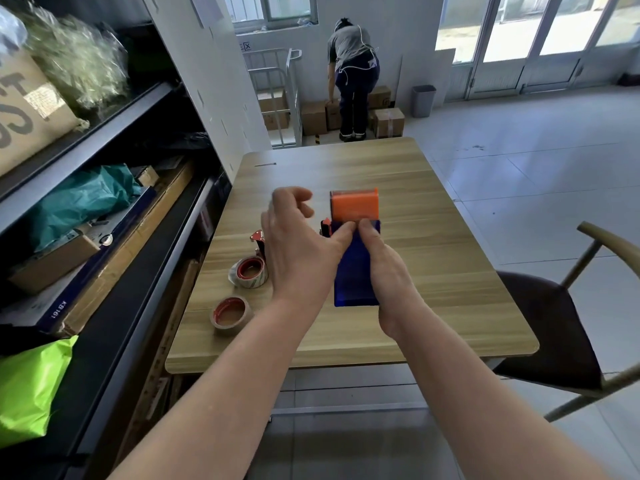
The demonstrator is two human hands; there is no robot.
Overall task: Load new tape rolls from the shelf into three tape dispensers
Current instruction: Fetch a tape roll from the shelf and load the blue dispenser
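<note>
A blue tape dispenser (353, 271) with an orange front part (354, 205) sits mid-table. My right hand (382, 268) lies along its right side, thumb at the seam between blue and orange. My left hand (301, 244) meets it there with the thumb pressing the same spot, the other fingers loosely curled above the table. A red-cored tape roll (248, 271) leans against a red metal dispenser (259, 240), partly hidden behind my left hand. Another red-cored roll (231, 315) lies flat nearer the table's front left.
The wooden table (433, 271) stands against a dark shelf unit (114, 216) on the left holding boxes and bags. A dark-seated chair (554, 327) is at the right. Far back, a person (353, 74) bends over cardboard boxes near a grey bin (423, 100).
</note>
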